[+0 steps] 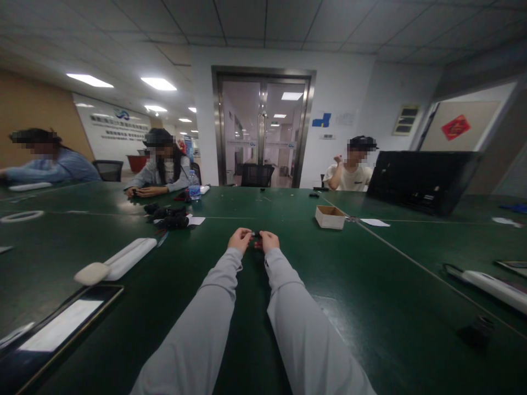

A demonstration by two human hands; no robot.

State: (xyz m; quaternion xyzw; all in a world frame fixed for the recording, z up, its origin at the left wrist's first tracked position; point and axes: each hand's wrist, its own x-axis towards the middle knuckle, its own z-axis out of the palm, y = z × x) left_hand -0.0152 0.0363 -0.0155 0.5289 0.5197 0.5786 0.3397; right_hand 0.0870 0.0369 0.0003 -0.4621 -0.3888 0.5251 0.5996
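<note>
Closest in, a dark tablet (pixel 61 326) lies flat at the left edge of the green table (pixel 370 285), and two grey sleeves (pixel 214 318) run forward from the bottom of the view. At their ends the left hand (pixel 239 240) and the right hand (pixel 269 241) meet just above the tabletop. The fingertips of both are pinched onto a small dark piece (pixel 256 235) held between them, too small to identify. The grip looks slight, by the tips alone, so a twist or pull from either side could pop the piece loose. Dark against the dark green surface, it would be hard to find. Beyond, to the right, stands an open cardboard box (pixel 330 217); to the left are a heap of black parts (pixel 169 218) and a water bottle (pixel 194 185). Three co-workers (pixel 162 174) sit at the far edge.
</note>
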